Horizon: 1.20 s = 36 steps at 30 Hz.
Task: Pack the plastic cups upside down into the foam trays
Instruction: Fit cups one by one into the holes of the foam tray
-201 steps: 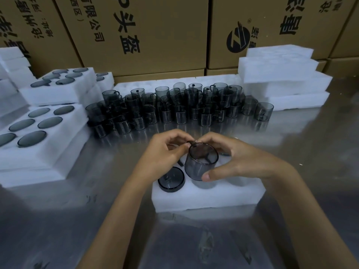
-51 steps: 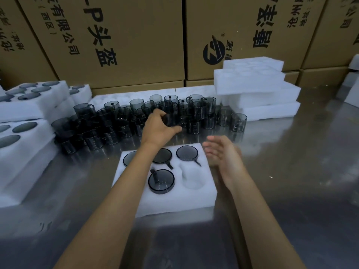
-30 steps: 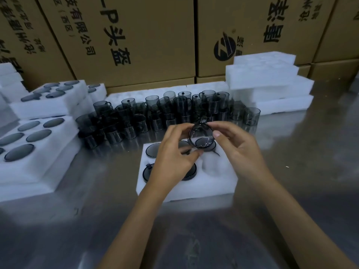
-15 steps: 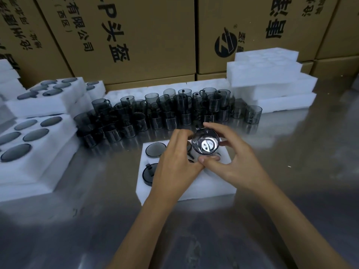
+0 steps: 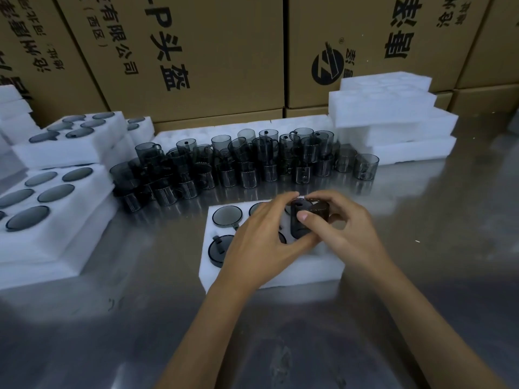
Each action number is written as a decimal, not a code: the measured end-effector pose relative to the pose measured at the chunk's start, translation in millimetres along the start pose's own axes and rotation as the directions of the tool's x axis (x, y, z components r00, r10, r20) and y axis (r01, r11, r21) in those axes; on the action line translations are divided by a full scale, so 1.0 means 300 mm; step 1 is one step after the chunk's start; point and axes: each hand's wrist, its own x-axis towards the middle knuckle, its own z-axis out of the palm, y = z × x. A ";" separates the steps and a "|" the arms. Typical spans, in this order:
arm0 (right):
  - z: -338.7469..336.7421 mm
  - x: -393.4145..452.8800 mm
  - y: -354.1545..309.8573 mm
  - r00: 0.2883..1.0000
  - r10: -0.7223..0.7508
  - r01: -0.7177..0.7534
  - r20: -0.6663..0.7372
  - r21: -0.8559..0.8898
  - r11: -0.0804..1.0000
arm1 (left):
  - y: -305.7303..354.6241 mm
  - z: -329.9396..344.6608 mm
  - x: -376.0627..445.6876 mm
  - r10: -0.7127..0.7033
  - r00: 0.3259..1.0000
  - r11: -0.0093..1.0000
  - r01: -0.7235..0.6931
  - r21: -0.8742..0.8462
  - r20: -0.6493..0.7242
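Observation:
A white foam tray (image 5: 306,272) lies on the metal table in front of me, with upside-down smoky grey cups (image 5: 227,216) seated in its left holes. Both hands hold one more grey plastic cup (image 5: 307,220) just above the tray's right side, tilted over. My left hand (image 5: 261,242) grips it from the left, fingertips at its top edge. My right hand (image 5: 345,228) curls round it from the right, thumb on its side. The tray's holes under the hands are hidden.
A crowd of loose grey cups (image 5: 247,161) stands behind the tray. Filled foam trays (image 5: 61,220) are stacked at the left, empty foam trays (image 5: 393,119) at the back right. Cardboard boxes (image 5: 196,51) wall off the rear. Bare metal table (image 5: 280,346) lies near me.
The cup has turned from mouth-toward-me to tilted over and has come down closer to the tray's right side. Both hands stay on it.

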 end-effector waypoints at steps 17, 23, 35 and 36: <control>-0.066 0.007 -0.003 0.954 0.154 -0.120 0.257 -0.142 0.983 | 0.008 -0.009 0.005 0.031 0.992 0.999 -0.028 -0.022 0.124; -0.071 0.007 -0.005 0.944 0.168 -0.146 0.285 -0.095 0.985 | 0.006 -0.003 0.005 0.008 0.991 0.999 -0.001 -0.051 0.133; -0.079 0.010 0.008 0.933 0.192 -0.169 0.305 -0.101 0.980 | 0.010 -0.016 0.002 0.018 0.990 1.000 -0.014 -0.024 0.141; -0.079 0.010 0.008 0.932 0.188 -0.168 0.309 -0.092 0.981 | 0.007 -0.020 0.004 0.008 0.989 0.999 -0.001 -0.046 0.150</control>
